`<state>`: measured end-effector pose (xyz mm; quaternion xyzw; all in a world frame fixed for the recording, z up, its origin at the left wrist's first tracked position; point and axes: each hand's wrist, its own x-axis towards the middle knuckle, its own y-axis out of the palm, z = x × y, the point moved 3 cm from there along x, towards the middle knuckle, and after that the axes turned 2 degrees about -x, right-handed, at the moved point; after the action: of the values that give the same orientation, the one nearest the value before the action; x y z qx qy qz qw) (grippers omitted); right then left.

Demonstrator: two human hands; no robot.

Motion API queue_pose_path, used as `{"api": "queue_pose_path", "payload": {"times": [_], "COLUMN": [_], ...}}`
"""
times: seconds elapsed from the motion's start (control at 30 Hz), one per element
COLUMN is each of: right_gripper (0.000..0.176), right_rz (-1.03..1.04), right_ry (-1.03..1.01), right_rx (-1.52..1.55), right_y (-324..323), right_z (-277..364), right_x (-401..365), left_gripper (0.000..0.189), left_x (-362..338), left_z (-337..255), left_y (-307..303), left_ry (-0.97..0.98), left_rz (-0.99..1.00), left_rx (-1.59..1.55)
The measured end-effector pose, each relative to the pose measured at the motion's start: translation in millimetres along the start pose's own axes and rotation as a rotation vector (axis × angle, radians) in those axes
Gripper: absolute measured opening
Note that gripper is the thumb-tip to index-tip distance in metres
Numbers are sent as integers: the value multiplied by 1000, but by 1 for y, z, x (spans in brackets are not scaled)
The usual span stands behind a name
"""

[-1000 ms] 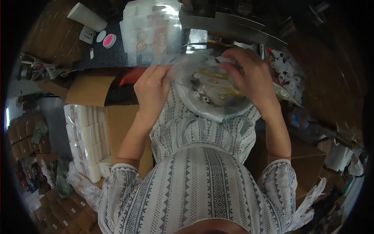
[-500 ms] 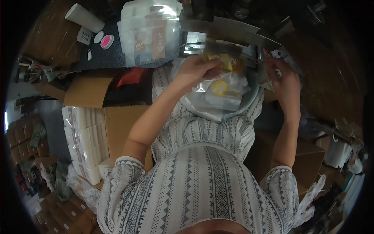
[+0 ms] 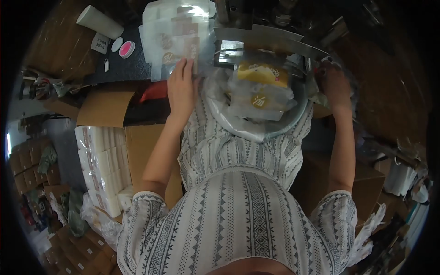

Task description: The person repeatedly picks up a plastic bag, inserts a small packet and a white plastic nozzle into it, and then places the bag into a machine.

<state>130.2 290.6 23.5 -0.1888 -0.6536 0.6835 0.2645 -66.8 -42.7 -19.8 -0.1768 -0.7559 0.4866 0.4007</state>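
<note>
My left hand (image 3: 181, 89) lies with its fingers stretched out on the near edge of a stack of clear printed pouches (image 3: 176, 34). Several filled pouches with gold labels (image 3: 262, 73) rest in a round, plastic-lined basin (image 3: 300, 121) above my lap. Over to the right, my right hand (image 3: 337, 87) reaches down into a crinkled clear plastic bag (image 3: 316, 94). Its fingers are dark and smeared, so I cannot tell what they hold.
A metal machine edge (image 3: 261, 39) stands just behind the basin. On the dark mat to the left are a white paper cup (image 3: 100, 21), a round pink tin (image 3: 126, 49) and a small label card (image 3: 100, 42). An opened cardboard box (image 3: 103, 107) and wrapped white packs (image 3: 103, 160) sit below.
My left hand has let go of a gold-labelled pouch, which stays in the basin, and has moved left to the stack. My right hand has shifted slightly, deeper into the plastic bag.
</note>
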Motion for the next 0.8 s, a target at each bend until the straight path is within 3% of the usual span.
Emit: {"api": "queue_pose_path", "payload": {"times": [0.13, 0.2, 0.27, 0.3, 0.37, 0.4, 0.47, 0.5, 0.57, 0.63, 0.7, 0.77, 0.8], "right_gripper": [24, 25, 17, 17, 22, 22, 24, 24, 25, 27, 29, 30, 30], "right_rz": [-109, -129, -174, -169, 43, 50, 30, 29, -152, -79, -1, 224, 219], "right_ry": [-68, -59, 151, 142, -62, -68, -368, -375, -615, -653, -687, -456, -455], "right_rx": [-11, 23, 383, 380, 910, 915, 810, 816, 665, 715, 764, 834, 832], "right_y": [-10, -26, -49, -56, -61, -63, -69, -68, -69, -66, -64, -58, -54], "right_z": [-1, 4, 8, 17, 47, 65, 110, 119, 133, 135, 133, 122, 116], "right_x": [-6, -16, -29, -36, -45, -47, -51, -49, -47, -47, -48, -45, -43], "left_gripper": [53, 35, 25, 15, 9, 4, 4, 4, 5, 6, 5, 8, 13], "left_x": [0, 0, 1, -2, -4, -6, -9, -8, -7, -7, -12, -13, -8], "left_z": [2, 0, 1, 1, -19, -30, -48, -55, -62, -69, -77, -85, -89], "left_y": [-4, -17, -33, -40, -56, -63, -72, -75, -80, -77, -62, -43, -33], "left_ry": [-9, -51, -137, -223, -207, -182, -152, -114, -68, -17, 5, -6, -13], "left_rz": [-67, -27, -22, -16, -56, -88, -91, -97, -100, -95, 136, 200, 259], "left_rx": [-42, -28, -129, -230, -249, -269, -293, -327, -368, -422, -507, -625, -739]}}
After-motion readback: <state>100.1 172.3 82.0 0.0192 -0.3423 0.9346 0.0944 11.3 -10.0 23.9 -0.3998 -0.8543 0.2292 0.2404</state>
